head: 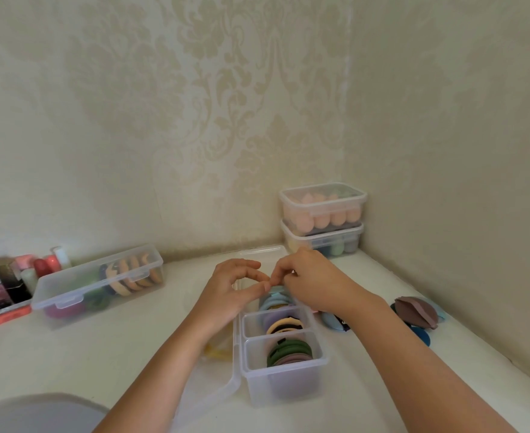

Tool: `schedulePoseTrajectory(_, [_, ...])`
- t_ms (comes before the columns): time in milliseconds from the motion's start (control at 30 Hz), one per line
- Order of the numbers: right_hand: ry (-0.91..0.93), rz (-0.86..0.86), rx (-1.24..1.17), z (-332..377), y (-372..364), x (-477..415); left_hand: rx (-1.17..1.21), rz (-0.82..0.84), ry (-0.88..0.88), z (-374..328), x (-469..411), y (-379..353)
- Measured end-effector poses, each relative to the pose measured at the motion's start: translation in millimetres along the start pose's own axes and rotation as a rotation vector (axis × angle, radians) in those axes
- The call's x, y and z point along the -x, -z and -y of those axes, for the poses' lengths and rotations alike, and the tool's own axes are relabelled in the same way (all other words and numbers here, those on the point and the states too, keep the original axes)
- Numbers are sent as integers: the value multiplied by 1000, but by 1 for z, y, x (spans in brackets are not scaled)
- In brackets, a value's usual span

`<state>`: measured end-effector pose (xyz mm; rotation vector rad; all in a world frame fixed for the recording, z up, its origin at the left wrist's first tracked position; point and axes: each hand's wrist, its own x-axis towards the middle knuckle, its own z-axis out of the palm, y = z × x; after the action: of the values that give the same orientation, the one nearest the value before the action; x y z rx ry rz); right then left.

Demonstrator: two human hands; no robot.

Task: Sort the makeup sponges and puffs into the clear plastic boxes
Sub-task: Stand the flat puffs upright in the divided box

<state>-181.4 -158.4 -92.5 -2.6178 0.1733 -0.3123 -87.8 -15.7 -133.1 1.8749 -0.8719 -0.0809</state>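
A clear divided box (284,379) stands open in front of me, with puffs on edge in its compartments: green and mauve ones (290,351) nearest, cream, black and lilac ones (284,325) in the middle, light blue ones (273,300) at the far end. My left hand (231,287) and my right hand (307,276) meet over the far compartment, fingertips touching the light blue puffs. Whether either hand grips a puff is hidden by the fingers. Loose brown, blue and teal puffs (415,312) lie on the table to the right.
A closed clear box (98,284) with tan, green and purple puffs sits at the left, nail polish bottles (23,276) behind it. Two stacked closed boxes (323,218) of egg sponges stand in the corner. The open box's lid (213,392) lies to its left.
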Motion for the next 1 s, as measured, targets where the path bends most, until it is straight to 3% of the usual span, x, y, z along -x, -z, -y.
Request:
schedulePoseTrajectory(100, [-4, -108, -102, -2, 15, 4, -13, 35, -12, 4, -2, 0])
schedulePoseTrajectory(200, [-8, -273, -20, -11, 35, 6, -3, 48, -17, 6, -2, 1])
schedulePoseTrajectory(267, [-83, -173, 116, -19, 44, 9, -1, 56, -15, 6, -2, 1])
schedulePoseTrajectory(400, [-298, 312, 472, -18, 47, 20, 3, 56, 0, 7, -3, 0])
schedulePoseTrajectory(467, [-293, 378, 520, -20, 38, 20, 5, 54, 3, 7, -4, -1])
schedulePoseTrajectory(733, [-271, 303, 464, -32, 22, 15, 8, 62, 0, 5, -2, 0])
schedulePoseTrajectory(867, [-228, 228, 578, -24, 30, 13, 17, 56, 6, 4, -2, 0])
schedulePoseTrajectory(1000, [-375, 198, 479, -21, 50, 18, 9, 65, 15, 1, 1, 0])
